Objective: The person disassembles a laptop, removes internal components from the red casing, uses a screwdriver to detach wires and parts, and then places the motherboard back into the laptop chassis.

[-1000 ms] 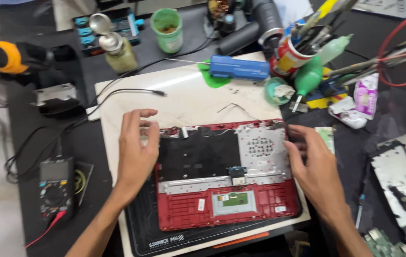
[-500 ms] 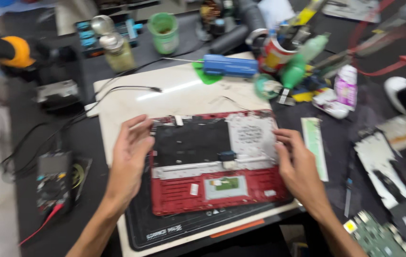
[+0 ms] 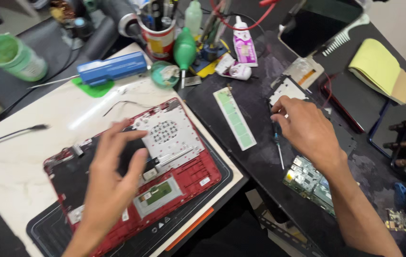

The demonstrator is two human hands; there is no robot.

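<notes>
A person's left hand (image 3: 112, 176) rests with spread, released fingers (image 3: 117, 133) on an opened red laptop shell (image 3: 184, 166), a flat plastic tray with a dark matte panel under the palm and a perforated grey metal plate (image 3: 165, 133) just beyond the fingertips; the hand is blurred, so whether it presses or only hovers cannot be told; the shell lies tilted on a black rubbery mat (image 3: 217, 178) that sits on a pale, glossy board (image 3: 31, 143); the right hand (image 3: 307, 128) is well apart from it, over the dark, scuffed tabletop (image 3: 260, 157), its fingers curled loosely at the handle end of a thin screwdriver (image 3: 278, 145) with a slim metal shaft; whether they actually grip it cannot be told; just below that hand lies a green circuit board (image 3: 310, 183) studded with small components; to its left lies a long, narrow strip (image 3: 234, 118) of pale green squares; behind the shell lie a blue, boxy tool (image 3: 112, 68), a green teardrop-shaped rubber blower (image 3: 185, 50) and a round can (image 3: 159, 40) crowded with tools; a yellow notepad (image 3: 379, 69) lies at the far right.
</notes>
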